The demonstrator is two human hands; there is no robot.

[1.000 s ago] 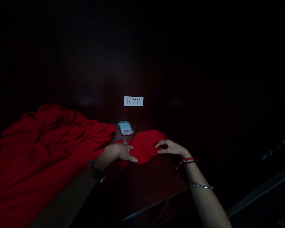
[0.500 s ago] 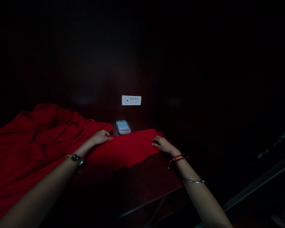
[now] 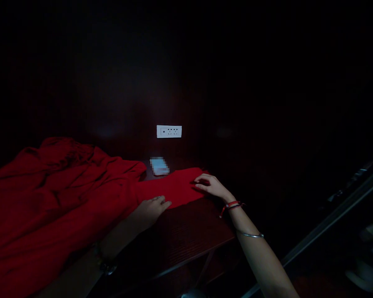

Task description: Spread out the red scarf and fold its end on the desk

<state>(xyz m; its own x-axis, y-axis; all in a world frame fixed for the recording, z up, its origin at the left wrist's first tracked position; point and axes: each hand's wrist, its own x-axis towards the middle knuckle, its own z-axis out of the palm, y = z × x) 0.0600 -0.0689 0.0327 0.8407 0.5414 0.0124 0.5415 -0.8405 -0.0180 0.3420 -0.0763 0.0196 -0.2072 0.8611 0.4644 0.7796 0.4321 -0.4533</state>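
Note:
A red cloth lies across the dark wooden tabletop, bunched in folds on the left. Its narrower, flatter part stretches to the right. At the near edge of this flat part, my left hand has its thumb and fingers close together on the fabric. My right hand rests at the right end, fingers stretched toward the left and thumb a little apart, touching the cloth. The fingertips of my left hand are partly in shadow.
A pale blue, blurred flat object lies behind the cloth. Above it, a white socket panel is set in the dark wall. The table's front edge runs below my hands. A pale rail slants at the right.
My left hand has moved from the cloth's far edge toward me and right, to the near edge. That near edge now lies farther back. My right hand has barely moved.

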